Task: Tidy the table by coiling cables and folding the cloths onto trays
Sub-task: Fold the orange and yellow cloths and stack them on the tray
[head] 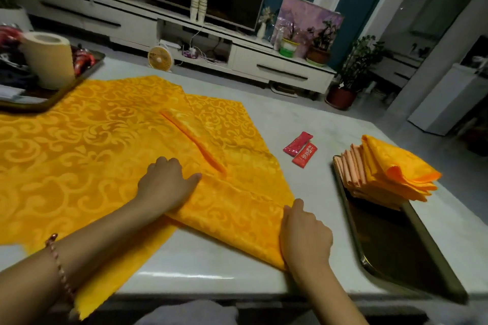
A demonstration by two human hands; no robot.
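Closest to me, a beaded bracelet (59, 266) circles my left wrist, and that forearm lies over the near edge of the pale, glossy table (303, 113), where a corner of the yellow cloth (92, 145) hangs off the rim. My left hand (165, 183) rests palm down on the cloth with the thumb stretched out beside a raised crease. My right hand (303, 237) grips the end of the folded-over band of cloth, thumb on top. The cloth is a shiny damask with swirling scrolls and covers the left and middle of the table. Bare tabletop is open between its right edge and a dark, rounded metal tray (396, 245) that sits near the table's right front corner. On the far end of that tray lies a stack of folded cloths (390, 169), orange and yellow, overhanging the rim. Two red sachets (301, 149) lie on the bare strip between cloth and tray. Far left, a second tray (84, 74) overlaps the cloth's edge and carries a tall paper roll (48, 58) among clutter I cannot make out. Beyond the table stand a small round fan (159, 58) on the floor, a long white cabinet (264, 60) and a potted plant (353, 68).
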